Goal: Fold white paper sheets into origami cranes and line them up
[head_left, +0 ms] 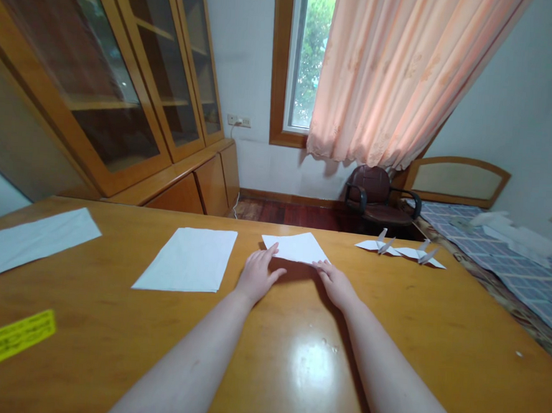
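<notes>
Paper sheet (296, 247) on desk (437, 316), touched by open left hand (257, 274) and open right hand (335, 285), neither gripping; second sheet (188, 260) just left of it; paper cranes (407, 250) just right

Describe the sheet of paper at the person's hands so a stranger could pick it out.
Start at the window and drop down to the wooden table in front of it. The white sheet lies near the table's far edge, between a flat pile of white paper and two folded paper cranes. It is the only paper touched by the left hand and right hand.
</notes>
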`<state>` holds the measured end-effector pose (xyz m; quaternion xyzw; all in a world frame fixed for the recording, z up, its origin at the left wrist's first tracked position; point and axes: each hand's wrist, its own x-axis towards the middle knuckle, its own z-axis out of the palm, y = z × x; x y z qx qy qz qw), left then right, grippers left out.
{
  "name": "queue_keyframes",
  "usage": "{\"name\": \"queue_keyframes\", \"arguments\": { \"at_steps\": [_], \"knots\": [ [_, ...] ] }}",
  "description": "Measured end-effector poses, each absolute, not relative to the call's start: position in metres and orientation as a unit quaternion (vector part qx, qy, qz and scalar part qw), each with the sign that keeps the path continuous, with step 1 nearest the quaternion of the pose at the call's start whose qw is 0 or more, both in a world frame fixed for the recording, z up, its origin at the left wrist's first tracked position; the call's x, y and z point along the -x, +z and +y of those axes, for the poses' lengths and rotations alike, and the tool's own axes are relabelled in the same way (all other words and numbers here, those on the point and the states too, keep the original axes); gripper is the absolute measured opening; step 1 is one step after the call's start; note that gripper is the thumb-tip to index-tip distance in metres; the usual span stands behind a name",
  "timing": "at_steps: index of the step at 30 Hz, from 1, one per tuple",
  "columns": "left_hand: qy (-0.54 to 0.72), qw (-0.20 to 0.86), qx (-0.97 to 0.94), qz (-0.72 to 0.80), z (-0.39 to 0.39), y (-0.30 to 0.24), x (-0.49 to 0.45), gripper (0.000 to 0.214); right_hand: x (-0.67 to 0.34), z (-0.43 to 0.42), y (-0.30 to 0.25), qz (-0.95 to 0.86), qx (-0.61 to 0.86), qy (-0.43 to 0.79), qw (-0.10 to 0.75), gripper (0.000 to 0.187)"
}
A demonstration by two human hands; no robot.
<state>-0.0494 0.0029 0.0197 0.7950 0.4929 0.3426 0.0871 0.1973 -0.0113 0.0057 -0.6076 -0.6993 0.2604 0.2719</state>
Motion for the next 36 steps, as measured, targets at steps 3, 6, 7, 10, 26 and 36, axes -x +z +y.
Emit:
{"name": "queue_keyframes", "arguments": {
  "at_steps": [3,6,7,10,26,36],
  "knots": [
    [0.337,0.063,-0.760,0.552,0.004,0.021,0.050,0.061,-0.196,-0.015,0.011,-0.706,0.592,0.281,0.270,0.039],
    [0.312,0.058,-0.741,0.591,0.004,0.023,0.050,0.056,-0.194,-0.017,0.015,-0.719,0.572,0.291,0.267,0.039],
    [0.301,0.060,-0.740,0.598,0.004,0.023,0.050,0.053,-0.194,-0.018,0.016,-0.719,0.571,0.292,0.267,0.039],
    [0.275,0.064,-0.744,0.606,0.004,0.023,0.049,0.042,-0.192,-0.018,0.018,-0.710,0.581,0.297,0.266,0.041],
    [0.165,0.122,-0.729,0.652,0.005,0.018,0.048,0.077,-0.193,-0.012,0.015,-0.673,0.711,0.097,0.181,0.030],
    [0.113,0.058,-0.686,0.716,0.008,0.018,0.046,0.084,-0.194,-0.008,0.009,-0.642,0.746,0.078,0.159,0.041]
  ]
}}
